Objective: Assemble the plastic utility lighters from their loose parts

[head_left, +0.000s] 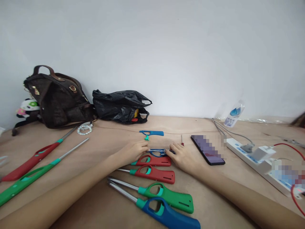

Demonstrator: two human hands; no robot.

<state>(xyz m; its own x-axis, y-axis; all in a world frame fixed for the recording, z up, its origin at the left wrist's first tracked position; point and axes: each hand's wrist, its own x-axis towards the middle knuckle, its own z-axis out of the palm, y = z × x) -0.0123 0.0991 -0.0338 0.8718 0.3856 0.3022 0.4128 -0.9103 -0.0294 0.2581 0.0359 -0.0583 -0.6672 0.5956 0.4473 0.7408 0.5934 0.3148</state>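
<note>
A blue lighter handle [159, 153] lies on the tan table [107, 140] between my two hands. My left hand [134, 150] has its fingers curled over the handle's left end. My right hand [183, 157] pinches its right end. Another blue handle part [151, 133] with a teal trigger lies just beyond them. Two red long-nozzle lighters [154, 160] [156, 173] sit right below my hands, then a green one [166, 194] and a blue one [166, 214] nearer to me. A small red screwdriver [181, 140] lies by my right fingers.
A long red lighter [33, 160] and a long green lighter [30, 176] lie at the left. A brown handbag [57, 98], a black plastic bag [120, 106] and a bead bracelet [84, 128] sit at the back. A phone [207, 149], white power strip [257, 159] and bottle [234, 114] stand right.
</note>
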